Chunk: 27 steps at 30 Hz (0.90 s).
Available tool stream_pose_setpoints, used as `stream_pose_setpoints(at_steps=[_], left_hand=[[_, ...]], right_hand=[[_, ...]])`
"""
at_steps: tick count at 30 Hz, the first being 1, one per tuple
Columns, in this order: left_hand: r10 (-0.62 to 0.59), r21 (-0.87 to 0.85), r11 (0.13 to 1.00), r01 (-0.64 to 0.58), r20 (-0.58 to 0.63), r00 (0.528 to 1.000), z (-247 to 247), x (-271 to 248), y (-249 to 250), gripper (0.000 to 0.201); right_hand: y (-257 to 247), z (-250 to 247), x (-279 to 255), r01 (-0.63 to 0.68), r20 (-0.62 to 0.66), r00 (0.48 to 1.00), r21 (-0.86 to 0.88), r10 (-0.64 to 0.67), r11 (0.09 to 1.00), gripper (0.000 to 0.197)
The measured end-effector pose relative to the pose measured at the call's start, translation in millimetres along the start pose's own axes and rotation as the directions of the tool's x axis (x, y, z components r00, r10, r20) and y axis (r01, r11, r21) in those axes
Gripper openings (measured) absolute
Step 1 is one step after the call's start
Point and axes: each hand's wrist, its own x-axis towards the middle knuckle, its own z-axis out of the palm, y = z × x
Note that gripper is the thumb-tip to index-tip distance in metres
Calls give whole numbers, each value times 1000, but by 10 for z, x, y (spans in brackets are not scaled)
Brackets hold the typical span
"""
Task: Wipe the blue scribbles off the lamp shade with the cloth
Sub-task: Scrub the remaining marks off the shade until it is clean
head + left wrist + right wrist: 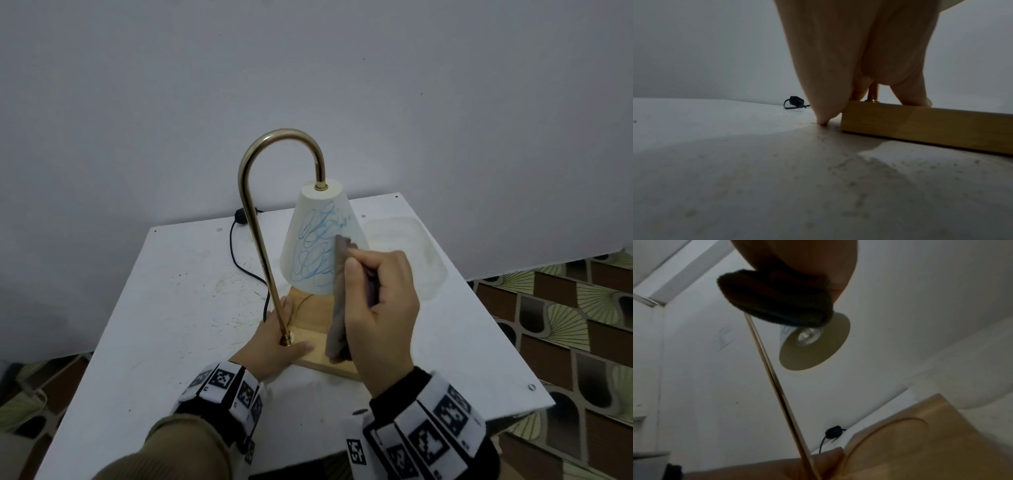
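Both hands are busy. The left hand [274, 346] rests on the wooden base [318, 349] at the foot of the brass pole [255, 240], fingers straight, steadying the lamp. The right hand [380, 308] grips the folded cloth [337, 301], whose top edge touches the shade [308, 246] at about 3 o'clock of the blue scribbles [318, 246]. Wiping seems only beginning: most lines remain. Next, I think, the cloth must press and sweep toward 9 o'clock while the base is held firm.

Left hand [270, 346] flat and low, right hand [380, 315] raised, fingers [354, 274] curled.
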Motion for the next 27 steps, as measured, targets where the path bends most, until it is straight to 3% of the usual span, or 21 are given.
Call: stream_pose_setpoints(at_steps=[4,10,14,19,23,27], left_hand=[[-36,20,999,35,35,999,17,-26,47,119],[-39,52,998,38,20,999,23,-53,80,102],[-60,49,997,59,16,998,25,-38,91,98],[-73,-45,996,73,8,997,37,-49,99,103],[-56,-2,998,56,14,998,33,-61,116,110],[-42,19,999,42,-2,999,43,-48,127,100]], right_hand=[[136,-73,-25,-42,-34,999,-18,42,999,7],[255,-55,305,-185,-102,978,-5,183,983,18],[91,20,372,-112,-102,988,27,115,993,12],[-4,-3,12,3,-17,1000,-34,-4,999,9],[135,-64,-57,-27,-44,999,-70,24,997,10],[251,-87,103,-148,-89,986,-64,142,987,12]])
